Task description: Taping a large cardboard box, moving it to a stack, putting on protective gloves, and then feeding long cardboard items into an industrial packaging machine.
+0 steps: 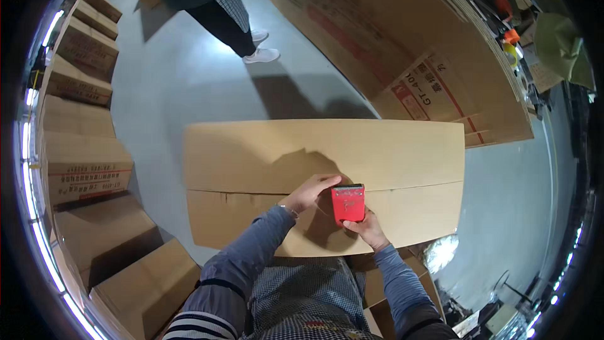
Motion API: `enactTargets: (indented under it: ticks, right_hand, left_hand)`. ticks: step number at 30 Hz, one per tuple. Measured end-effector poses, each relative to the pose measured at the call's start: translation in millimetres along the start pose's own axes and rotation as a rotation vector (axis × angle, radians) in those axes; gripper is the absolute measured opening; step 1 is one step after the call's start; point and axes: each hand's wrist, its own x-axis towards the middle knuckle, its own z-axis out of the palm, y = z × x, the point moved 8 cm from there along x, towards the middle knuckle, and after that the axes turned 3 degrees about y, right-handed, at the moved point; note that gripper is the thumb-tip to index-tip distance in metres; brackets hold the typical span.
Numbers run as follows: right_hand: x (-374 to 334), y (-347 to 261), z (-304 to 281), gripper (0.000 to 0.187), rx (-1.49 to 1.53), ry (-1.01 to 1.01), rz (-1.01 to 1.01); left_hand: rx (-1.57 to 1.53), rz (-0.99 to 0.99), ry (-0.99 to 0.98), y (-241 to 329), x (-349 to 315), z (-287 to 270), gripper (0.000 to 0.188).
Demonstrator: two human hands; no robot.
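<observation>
A red tape dispenser (348,204) with a dark toothed edge at its top is held over the closed flaps of a large brown cardboard box (251,145). My right hand (369,229) grips the dispenser from its lower right, thumb across the near end. Just off the dispenser's upper left corner is my left hand (308,194), its fingertips drawn together there. Whatever may be between those fingertips is too small to make out. A seam between the two flaps runs left to right beneath my hands.
Brown cartons (141,283) line the left side. Large flat cardboard sheets (402,44) lean at the upper right, beside cluttered tools. A person (220,16) in a checked apron stands on the grey floor (170,82) beyond the box. Another open carton (377,286) is by my right arm.
</observation>
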Motion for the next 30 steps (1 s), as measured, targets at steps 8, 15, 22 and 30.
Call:
enactTargets:
  ticks: [8,15,22,30]
  right_hand:
    - [-7,-30,-13,0.057,0.115,0.202,-0.064]
    - [-43,-45,-53,0.04,-0.114,0.611,0.006]
    - [-36,8,-70,0.039,-0.162,0.686,0.23]
    - [-3,26,-83,0.037,-0.153,0.624,0.183]
  left_hand:
    - [0.136,-0.175,-0.03,24,52,40,0.025]
    - [0.813,0.441,0.39,151,162,36,0.031]
    - [2.009,0.281,0.52,129,199,30,0.051]
    - [1.547,0.668,0.393,-7,-20,45,0.077]
